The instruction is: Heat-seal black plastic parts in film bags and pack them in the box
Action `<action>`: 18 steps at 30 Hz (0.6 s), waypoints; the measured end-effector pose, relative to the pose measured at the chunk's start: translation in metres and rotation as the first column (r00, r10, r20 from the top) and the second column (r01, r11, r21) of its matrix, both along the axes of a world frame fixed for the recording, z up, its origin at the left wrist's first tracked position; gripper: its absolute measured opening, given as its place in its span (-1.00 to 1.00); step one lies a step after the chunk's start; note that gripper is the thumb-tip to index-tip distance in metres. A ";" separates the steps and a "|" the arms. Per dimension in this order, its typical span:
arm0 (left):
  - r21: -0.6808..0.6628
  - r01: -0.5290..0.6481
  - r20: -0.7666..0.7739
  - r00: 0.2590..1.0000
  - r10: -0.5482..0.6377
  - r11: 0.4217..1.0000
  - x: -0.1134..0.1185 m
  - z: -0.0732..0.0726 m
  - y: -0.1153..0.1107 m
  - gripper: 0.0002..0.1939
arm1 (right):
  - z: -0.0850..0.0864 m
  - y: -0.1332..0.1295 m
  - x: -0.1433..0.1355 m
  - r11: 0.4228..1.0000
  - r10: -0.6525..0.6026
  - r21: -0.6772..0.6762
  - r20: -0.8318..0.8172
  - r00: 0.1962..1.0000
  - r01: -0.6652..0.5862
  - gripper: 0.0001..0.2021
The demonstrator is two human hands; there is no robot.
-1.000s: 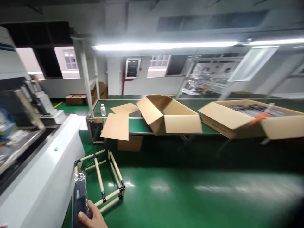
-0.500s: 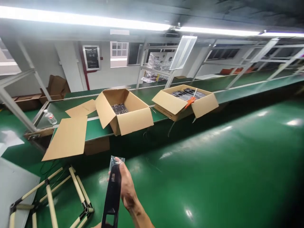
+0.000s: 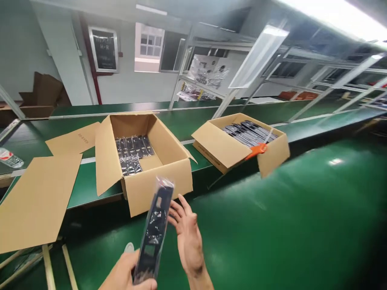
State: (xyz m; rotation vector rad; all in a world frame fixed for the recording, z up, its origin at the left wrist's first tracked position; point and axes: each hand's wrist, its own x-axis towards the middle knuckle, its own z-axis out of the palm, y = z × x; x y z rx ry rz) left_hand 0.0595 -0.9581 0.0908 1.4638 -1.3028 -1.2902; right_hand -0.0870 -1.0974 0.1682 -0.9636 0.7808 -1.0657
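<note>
My left hand [image 3: 125,272] grips the lower end of a long black plastic part in a clear bag [image 3: 156,227], which tilts upward with its bagged top end before the near flap of a cardboard box [image 3: 159,185]. To its right, my right hand [image 3: 187,233] is open, palm turned up and fingers spread, close to the part's upper half. Inside that box lie several bagged black parts [image 3: 133,149] in rows, with bare cardboard showing at the near right. A second cardboard box [image 3: 222,147] holds several similar black parts [image 3: 248,133] standing close together.
Both boxes stand on a green conveyor bench [image 3: 90,189]. An orange tool [image 3: 256,150] rests at the second box's edge. Cardboard sheets [image 3: 39,197] and a water bottle [image 3: 10,158] lie to the left. Beige pipe framing [image 3: 48,268] is low at left; green floor [image 3: 272,225] spreads right.
The boxes appear nearer. My right hand has let go of the bagged part's top and opened beside it. My left hand now shows at its lower end, and the bag covers more of it.
</note>
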 end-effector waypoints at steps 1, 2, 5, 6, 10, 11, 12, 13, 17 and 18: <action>-0.027 -0.043 0.022 0.999 0.044 0.999 0.001 0.011 -0.021 -0.68 | 0.004 -0.009 0.010 0.998 0.038 -0.042 -0.075 0.996 -0.042 -0.01; -0.061 -0.088 0.061 0.994 0.092 0.994 0.003 0.023 -0.040 -0.71 | 0.008 -0.017 0.020 0.992 0.084 -0.076 -0.162 0.983 -0.097 0.03; -0.144 -0.188 0.252 0.942 0.220 0.971 0.008 0.057 -0.090 -0.72 | 0.033 -0.049 0.049 0.960 0.138 -0.163 -0.428 0.893 -0.227 -0.16; -0.153 -0.219 0.310 0.915 0.257 0.964 0.011 0.065 -0.103 -0.65 | 0.044 -0.067 0.057 0.947 0.122 -0.199 -0.500 0.858 -0.251 -0.31; -0.064 -0.316 0.337 0.886 0.318 0.947 0.032 0.069 -0.123 -0.36 | 0.081 -0.173 0.088 0.863 0.006 -0.321 -0.766 0.643 -0.390 -0.50; -0.009 -0.319 0.306 0.901 0.307 0.948 0.038 0.063 -0.121 -0.40 | 0.084 -0.204 0.097 0.823 -0.012 -0.312 -0.844 0.536 -0.474 -0.48; 0.052 -0.323 0.275 0.914 0.298 0.945 0.042 0.055 -0.115 -0.45 | 0.084 -0.233 0.108 0.769 -0.034 -0.287 -0.910 0.412 -0.572 -0.46; 0.114 -0.339 0.262 0.917 0.301 0.934 0.046 0.046 -0.108 -0.47 | 0.080 -0.261 0.121 0.712 -0.073 -0.242 -0.959 0.274 -0.659 -0.45; 0.337 -0.578 0.441 0.794 0.418 0.743 0.042 -0.005 -0.074 -0.41 | 0.033 -0.331 0.174 0.593 -0.106 0.062 -0.982 -0.155 -0.803 -0.38; 0.379 -0.601 0.480 0.778 0.406 0.703 0.039 -0.020 -0.066 -0.40 | 0.017 -0.340 0.185 0.585 -0.079 0.114 -0.977 -0.196 -0.803 -0.36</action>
